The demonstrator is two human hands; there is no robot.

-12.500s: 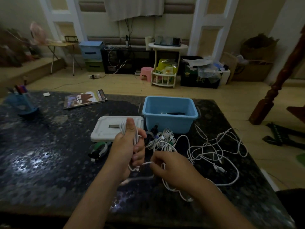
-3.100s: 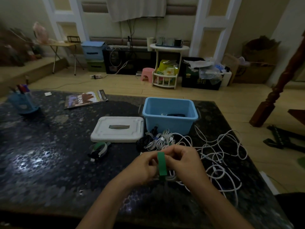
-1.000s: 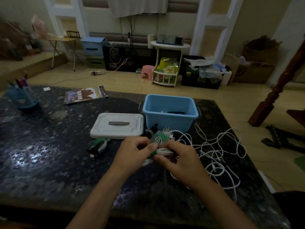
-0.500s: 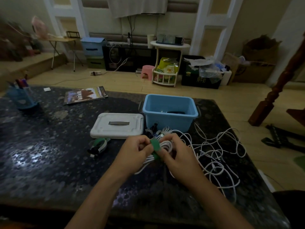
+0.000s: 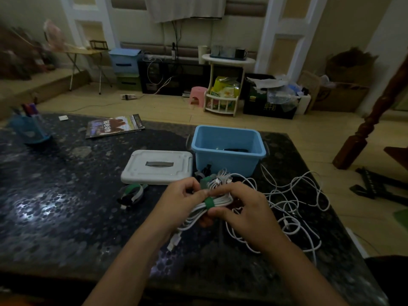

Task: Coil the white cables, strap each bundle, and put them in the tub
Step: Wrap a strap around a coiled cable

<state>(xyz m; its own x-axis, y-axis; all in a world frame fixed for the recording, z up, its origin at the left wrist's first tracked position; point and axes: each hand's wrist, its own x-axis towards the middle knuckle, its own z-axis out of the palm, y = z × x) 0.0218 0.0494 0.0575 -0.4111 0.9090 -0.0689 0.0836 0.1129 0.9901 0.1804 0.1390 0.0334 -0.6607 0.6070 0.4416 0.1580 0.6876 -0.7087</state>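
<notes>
Above the table [image 5: 66, 217], left hand [image 5: 178, 202] and right hand [image 5: 247, 208] pinch the strapped bundle [image 5: 198, 212], lying lower-left to upper-right.

A single head-worn view looks forward and down, close over the dark speckled table [image 5: 66, 206]. Both forearms enter from 6 o'clock; the blue tub [image 5: 228, 151] sits toward 12, with the room floor beyond.

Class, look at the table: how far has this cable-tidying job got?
Done: something dark already lies in the blue tub. In hand: both the left hand and right hand grip a coiled white cable wrapped with a green strap. Left: tubbing it, then coiling the loose white cables.
</notes>
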